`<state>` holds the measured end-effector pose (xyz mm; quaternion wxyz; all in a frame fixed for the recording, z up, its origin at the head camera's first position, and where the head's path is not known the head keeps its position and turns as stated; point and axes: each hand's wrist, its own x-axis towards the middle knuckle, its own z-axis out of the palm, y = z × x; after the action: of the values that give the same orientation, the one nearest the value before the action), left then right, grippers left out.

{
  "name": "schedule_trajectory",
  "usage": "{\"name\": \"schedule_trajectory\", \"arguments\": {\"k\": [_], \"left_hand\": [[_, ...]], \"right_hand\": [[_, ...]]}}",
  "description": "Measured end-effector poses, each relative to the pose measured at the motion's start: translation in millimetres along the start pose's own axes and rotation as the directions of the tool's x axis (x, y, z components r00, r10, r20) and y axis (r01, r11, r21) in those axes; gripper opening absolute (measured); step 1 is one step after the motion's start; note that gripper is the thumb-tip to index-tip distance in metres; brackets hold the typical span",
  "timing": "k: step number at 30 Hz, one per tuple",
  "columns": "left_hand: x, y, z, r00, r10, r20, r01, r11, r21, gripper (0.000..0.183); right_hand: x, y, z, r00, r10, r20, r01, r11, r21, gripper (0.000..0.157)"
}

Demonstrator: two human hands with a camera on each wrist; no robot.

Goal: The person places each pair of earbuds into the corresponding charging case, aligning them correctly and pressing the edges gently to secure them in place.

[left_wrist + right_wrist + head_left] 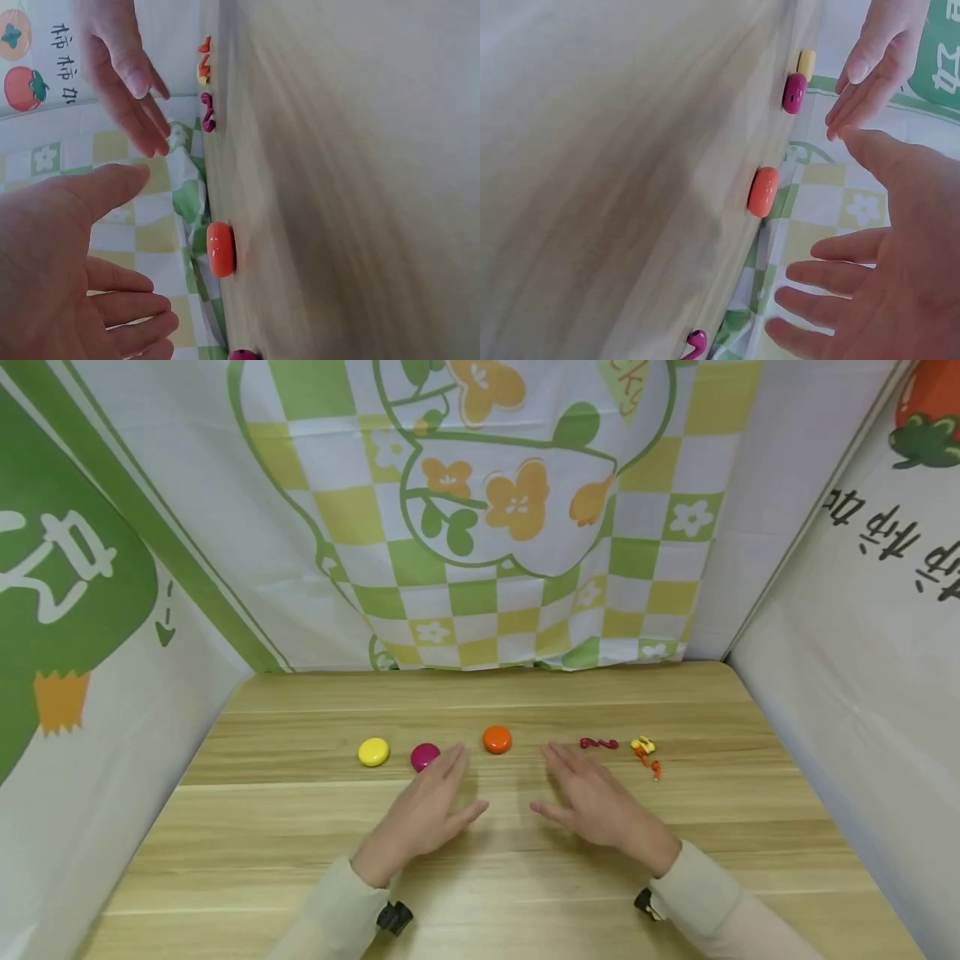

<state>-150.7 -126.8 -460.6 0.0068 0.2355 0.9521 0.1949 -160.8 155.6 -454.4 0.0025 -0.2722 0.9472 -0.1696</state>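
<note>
My left hand is held over the table with fingers straight and thumb apart, holding nothing. Its fingertips overlap the near side of a round magenta earbud case in the head view. To that case's left lies a yellow earbud case. An orange earbud case sits farther back, between the two hands. My right hand mirrors the left, fingers extended and thumb spread, also holding nothing. Beyond it lie a pair of magenta earbuds, yellow earbuds and orange earbuds, the last two pairs close together.
A wooden table carries all the items. At its back edge hangs a green and yellow checked cloth, with printed white cloths along both sides. A black wrist strap piece shows below the left sleeve.
</note>
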Motion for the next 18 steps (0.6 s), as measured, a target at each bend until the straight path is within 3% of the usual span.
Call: {"name": "schedule_trajectory", "arguments": {"k": [9, 18], "left_hand": [[34.0, 2.0, -10.2, 0.997, -0.083, 0.000, 0.082, 0.992, -0.095, 0.074], [70.4, -1.7, -9.7, 0.994, -0.108, 0.008, 0.108, 0.981, -0.162, 0.066]], "right_hand": [[31, 3, -3.9, 0.996, 0.078, 0.043, -0.086, 0.968, 0.235, 0.071], [65, 12, 4.5, 0.975, 0.209, 0.073, -0.219, 0.873, 0.436, 0.052]]}}
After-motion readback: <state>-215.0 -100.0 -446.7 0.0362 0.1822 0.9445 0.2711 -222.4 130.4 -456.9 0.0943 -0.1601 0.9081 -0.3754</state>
